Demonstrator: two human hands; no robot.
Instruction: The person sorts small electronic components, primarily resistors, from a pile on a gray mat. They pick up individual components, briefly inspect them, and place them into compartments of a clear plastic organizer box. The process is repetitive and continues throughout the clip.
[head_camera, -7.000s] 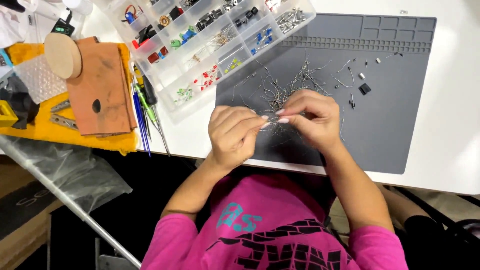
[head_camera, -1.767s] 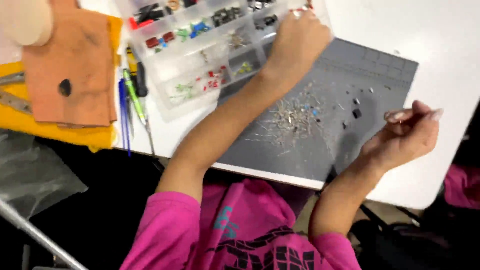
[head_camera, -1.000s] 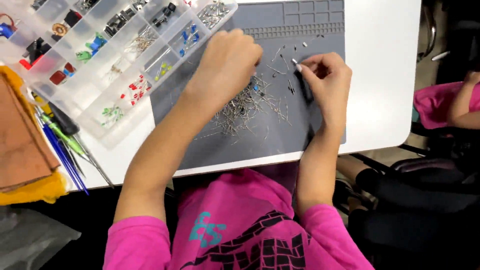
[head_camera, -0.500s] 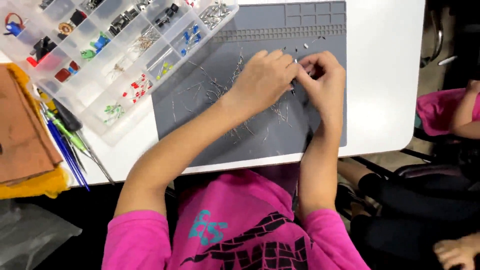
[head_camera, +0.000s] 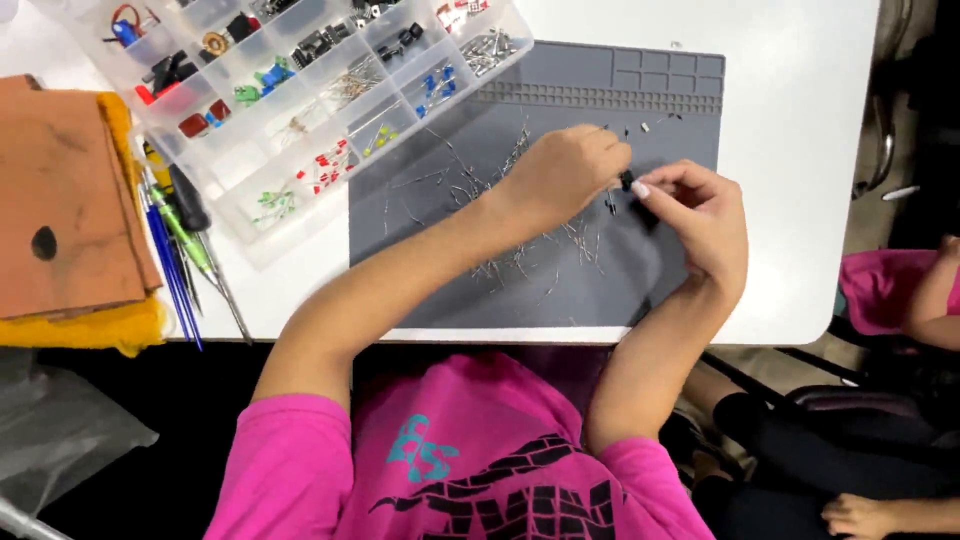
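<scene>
Drawn slightly apart since 0.5 s ago: left hand (head_camera: 565, 175) and right hand (head_camera: 695, 215), fingers pinching 1 small black component (head_camera: 626, 181) between them above grey mat (head_camera: 600, 90), nearer left.

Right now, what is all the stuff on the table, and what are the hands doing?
Work mat: one, grey, middle of the white table.
Loose wire-legged parts: many, silvery, scattered on the mat.
Parts box: one, clear, many compartments, upper left, overlapping the mat's corner.
Screwdrivers: several, blue, green and black, left of the mat.
Brown board: one, far left, on yellow cloth.
Another person's arm: right edge.
Left hand and right hand: together pinching a small dark part.
</scene>
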